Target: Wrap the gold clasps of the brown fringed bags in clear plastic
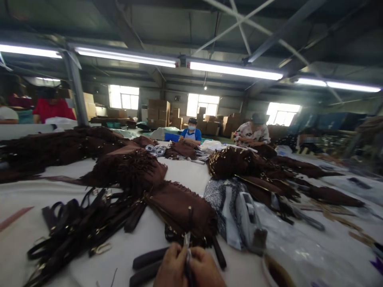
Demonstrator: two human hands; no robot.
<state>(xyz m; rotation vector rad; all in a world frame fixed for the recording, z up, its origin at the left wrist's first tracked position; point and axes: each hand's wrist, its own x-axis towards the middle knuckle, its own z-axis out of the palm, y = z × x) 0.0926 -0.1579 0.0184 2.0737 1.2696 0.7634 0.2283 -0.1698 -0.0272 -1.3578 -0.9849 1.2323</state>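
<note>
Low in the middle of the head view, my left hand (172, 266) and my right hand (206, 268) are close together with fingers closed. A small pale, pointed piece (187, 240) sticks up from between their fingertips; its kind I cannot make out. Something dark runs down between the hands, mostly hidden by them. Just beyond the fingers lies a brown fringed bag (182, 205) with a gold zip along its edge. Dark padded straps (149, 259) rest on the table at the left hand's side.
A heap of dark straps with gold clasps (80, 227) lies left on the white table (185, 171). Brown bags (131, 167) are piled beyond. At right stand a grey tape dispenser (248, 215), clear plastic (293, 239) and a round container (277, 271). Several people work farther off.
</note>
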